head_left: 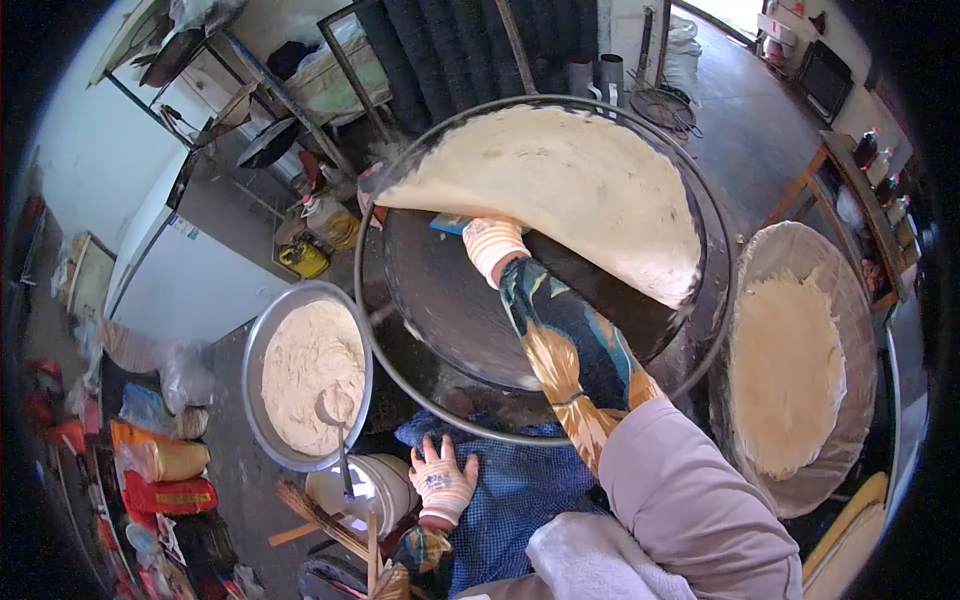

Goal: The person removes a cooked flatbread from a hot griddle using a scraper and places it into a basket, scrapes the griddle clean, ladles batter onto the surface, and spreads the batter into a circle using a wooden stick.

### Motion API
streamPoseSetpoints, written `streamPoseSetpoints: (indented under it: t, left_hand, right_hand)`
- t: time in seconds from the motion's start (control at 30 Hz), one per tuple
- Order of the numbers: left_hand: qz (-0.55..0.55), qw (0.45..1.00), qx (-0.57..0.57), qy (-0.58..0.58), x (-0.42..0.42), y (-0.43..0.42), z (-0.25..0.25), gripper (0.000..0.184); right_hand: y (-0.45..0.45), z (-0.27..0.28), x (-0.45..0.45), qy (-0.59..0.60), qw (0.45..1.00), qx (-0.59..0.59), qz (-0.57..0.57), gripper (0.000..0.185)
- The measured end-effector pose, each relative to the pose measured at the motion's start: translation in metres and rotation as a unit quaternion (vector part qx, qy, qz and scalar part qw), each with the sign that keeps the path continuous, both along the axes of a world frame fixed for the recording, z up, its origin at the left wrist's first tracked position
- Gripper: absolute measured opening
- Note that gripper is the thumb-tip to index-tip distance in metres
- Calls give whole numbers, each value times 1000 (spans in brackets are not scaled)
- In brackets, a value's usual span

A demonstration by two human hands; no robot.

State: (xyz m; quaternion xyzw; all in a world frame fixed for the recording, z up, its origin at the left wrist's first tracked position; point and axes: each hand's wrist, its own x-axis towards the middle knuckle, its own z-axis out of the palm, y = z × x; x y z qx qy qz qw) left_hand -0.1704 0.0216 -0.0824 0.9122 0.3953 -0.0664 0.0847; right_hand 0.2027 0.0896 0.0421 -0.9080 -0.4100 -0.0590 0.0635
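Note:
A large thin flatbread [560, 175] covers the far part of a round black griddle [440, 290]; its near edge is lifted and folded back. My right hand [495, 245], in a striped glove, reaches under that edge. It is closed on a flat blue scraper [447, 223], of which only a corner shows; the fingertips are hidden by the bread. My left hand [443, 485], in a matching glove, lies with fingers spread on blue checked cloth [520, 490], holding nothing.
Left of the griddle stands a metal basin [252, 375] of batter with a ladle [335, 425]. Below it is a white bucket [385, 485]. On the right, a plastic-lined round tray [855, 350] bears finished flatbread [785, 370]. A metal ring [728, 310] surrounds the griddle.

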Motion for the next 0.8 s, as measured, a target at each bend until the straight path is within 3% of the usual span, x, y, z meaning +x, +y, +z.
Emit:
streamPoseSetpoints:
  t: [0.03,0.17,0.27,0.3,0.4,0.53,0.6,0.8]
  left_hand:
    - [1,1000,-1,2,0,1,-3,72]
    - [-5,1000,-10,7,1,3,-14,71]
    - [-18,1000,-8,0,-2,12,-23,71]
    - [-19,1000,-7,0,-3,12,-24,70]
    - [-19,1000,-5,-7,-6,16,-22,70]
    - [-16,1000,-5,-10,-15,22,-21,70]
    - [-12,1000,-4,-14,-21,24,-16,70]
    - [0,1000,-10,-25,-22,20,5,69]
  right_hand:
    - [2,-2,1,-26,999,-21,-16,28]
    - [55,-76,40,-62,991,92,-81,31]
    - [15,-21,17,18,998,46,-23,28]
    - [23,-25,20,-41,998,-8,-54,28]
    - [20,-29,35,-13,997,-41,-57,28]
    - [17,-39,29,21,982,139,-125,30]
    - [8,-47,25,19,978,164,-130,29]
    - [-70,-79,4,-10,998,45,-53,28]
